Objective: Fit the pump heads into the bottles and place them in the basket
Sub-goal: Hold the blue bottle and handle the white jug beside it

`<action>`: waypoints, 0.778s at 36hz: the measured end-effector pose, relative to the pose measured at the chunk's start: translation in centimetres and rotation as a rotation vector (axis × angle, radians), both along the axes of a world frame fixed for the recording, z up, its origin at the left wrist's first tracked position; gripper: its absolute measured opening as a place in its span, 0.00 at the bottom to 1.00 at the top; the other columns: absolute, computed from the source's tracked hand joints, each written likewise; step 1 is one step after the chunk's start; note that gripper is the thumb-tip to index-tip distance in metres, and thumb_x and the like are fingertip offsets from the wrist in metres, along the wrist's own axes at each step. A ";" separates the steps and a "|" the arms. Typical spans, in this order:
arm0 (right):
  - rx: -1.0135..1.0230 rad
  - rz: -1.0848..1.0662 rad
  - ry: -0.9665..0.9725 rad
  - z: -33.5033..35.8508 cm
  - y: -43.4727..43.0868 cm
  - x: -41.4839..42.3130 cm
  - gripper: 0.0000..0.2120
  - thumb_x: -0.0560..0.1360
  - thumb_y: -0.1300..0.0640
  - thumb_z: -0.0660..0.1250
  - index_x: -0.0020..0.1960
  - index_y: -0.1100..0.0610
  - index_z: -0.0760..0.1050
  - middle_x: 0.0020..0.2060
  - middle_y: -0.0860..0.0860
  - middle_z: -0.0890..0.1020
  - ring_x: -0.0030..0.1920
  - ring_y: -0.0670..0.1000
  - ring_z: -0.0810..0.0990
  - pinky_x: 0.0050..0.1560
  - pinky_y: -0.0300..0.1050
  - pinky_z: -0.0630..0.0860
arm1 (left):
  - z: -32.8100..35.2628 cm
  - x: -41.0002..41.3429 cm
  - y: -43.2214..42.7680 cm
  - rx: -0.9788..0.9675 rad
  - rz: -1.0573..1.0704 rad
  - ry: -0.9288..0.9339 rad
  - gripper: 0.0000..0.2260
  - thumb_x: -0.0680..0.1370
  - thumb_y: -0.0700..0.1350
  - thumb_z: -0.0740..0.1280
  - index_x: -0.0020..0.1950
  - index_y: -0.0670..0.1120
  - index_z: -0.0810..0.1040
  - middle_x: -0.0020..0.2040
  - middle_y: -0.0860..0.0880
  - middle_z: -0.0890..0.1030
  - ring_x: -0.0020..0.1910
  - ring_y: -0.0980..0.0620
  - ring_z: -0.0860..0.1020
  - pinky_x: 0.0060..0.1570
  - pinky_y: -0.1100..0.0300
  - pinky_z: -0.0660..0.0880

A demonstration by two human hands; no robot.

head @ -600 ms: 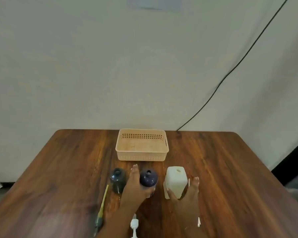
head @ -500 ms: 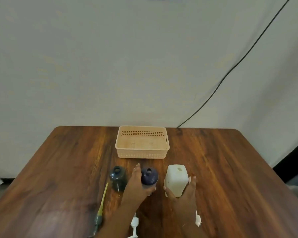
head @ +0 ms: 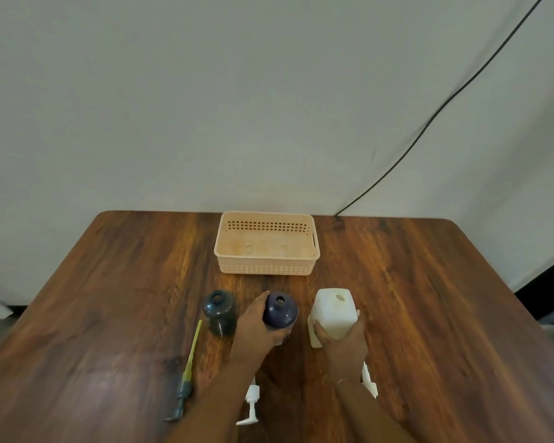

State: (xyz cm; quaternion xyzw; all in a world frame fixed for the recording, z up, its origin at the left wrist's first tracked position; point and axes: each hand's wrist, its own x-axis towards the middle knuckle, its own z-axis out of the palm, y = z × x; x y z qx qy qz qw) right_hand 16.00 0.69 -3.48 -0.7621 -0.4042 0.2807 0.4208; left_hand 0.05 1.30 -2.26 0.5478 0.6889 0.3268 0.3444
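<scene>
Wooden worktop (head: pixel 429 298) seen from above, pale wall behind, black cable (head: pixel 445 107) running down the wall at 1 o'clock.

Peach basket (head: pixel 267 269) set at 12 o'clock, near the far edge; nothing is seen inside it.

Three bottles stand upright in a row below the basket, all with open necks. Teal bottle (head: pixel 219 311) at 9 o'clock of the row, untouched. Dark blue bottle (head: pixel 281 310) in the middle, gripped by the left hand (head: pixel 256 330): fingers curled around its left side and lower body. White square bottle (head: pixel 335 313) at 3 o'clock of the row, clasped by the right hand (head: pixel 341 343) around its near lower part, thumb on the left face, fingers on the right face. The two held bottles are close together but apart.

Pump heads lie loose on the worktop. Pump with yellow tube (head: pixel 189 362) lies at 7 o'clock, just beside the teal bottle, tube end toward the bottle. White pump head (head: pixel 251 404) lies at 6 o'clock, between the two forearms. A second white pump part (head: pixel 369 383) is seen just right of the right wrist, partly hidden. A flat white piece at the left foot of the white bottle cannot be identified.
</scene>
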 end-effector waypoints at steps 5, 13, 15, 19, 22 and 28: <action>0.033 0.008 0.002 0.2 -0.5 0.5 0.43 0.63 0.53 0.78 0.71 0.61 0.60 0.59 0.58 0.77 0.58 0.60 0.76 0.54 0.53 0.74 | 0.3 0.1 -0.8 0.022 -0.020 -0.003 0.36 0.64 0.48 0.78 0.69 0.47 0.67 0.64 0.49 0.75 0.63 0.52 0.73 0.60 0.66 0.66; 0.035 0.025 0.047 -0.1 -5.1 2.4 0.33 0.62 0.53 0.78 0.61 0.53 0.67 0.51 0.50 0.76 0.49 0.51 0.75 0.44 0.45 0.75 | -0.2 0.4 -5.2 0.001 -0.075 -0.020 0.37 0.64 0.52 0.77 0.69 0.52 0.66 0.64 0.54 0.75 0.63 0.54 0.72 0.63 0.62 0.69; 0.024 0.052 0.045 0.2 -6.6 3.0 0.34 0.61 0.54 0.79 0.62 0.53 0.67 0.52 0.48 0.76 0.51 0.50 0.75 0.46 0.46 0.76 | -0.6 0.4 -6.5 -0.014 -0.067 -0.023 0.38 0.64 0.53 0.77 0.70 0.53 0.65 0.64 0.56 0.74 0.63 0.56 0.72 0.61 0.67 0.66; -0.007 0.072 0.016 1.5 -9.6 3.8 0.35 0.59 0.52 0.80 0.62 0.53 0.68 0.52 0.49 0.77 0.53 0.52 0.76 0.51 0.50 0.77 | -0.7 0.5 -8.0 -0.019 -0.081 -0.011 0.38 0.64 0.54 0.77 0.70 0.53 0.65 0.64 0.56 0.74 0.60 0.64 0.69 0.55 0.77 0.61; -0.005 0.079 -0.069 2.3 -11.6 4.1 0.35 0.58 0.53 0.81 0.61 0.55 0.70 0.54 0.54 0.80 0.53 0.56 0.78 0.49 0.51 0.78 | -0.5 0.8 -8.6 -0.034 -0.102 0.012 0.39 0.64 0.55 0.76 0.71 0.53 0.64 0.66 0.55 0.74 0.62 0.60 0.71 0.56 0.77 0.60; 0.029 0.165 -0.349 3.3 -13.0 3.9 0.37 0.53 0.52 0.83 0.58 0.59 0.74 0.51 0.57 0.82 0.47 0.61 0.81 0.48 0.59 0.78 | 0.0 0.9 -8.7 -0.020 -0.086 0.042 0.36 0.64 0.53 0.77 0.69 0.53 0.67 0.63 0.55 0.76 0.53 0.66 0.66 0.44 0.85 0.59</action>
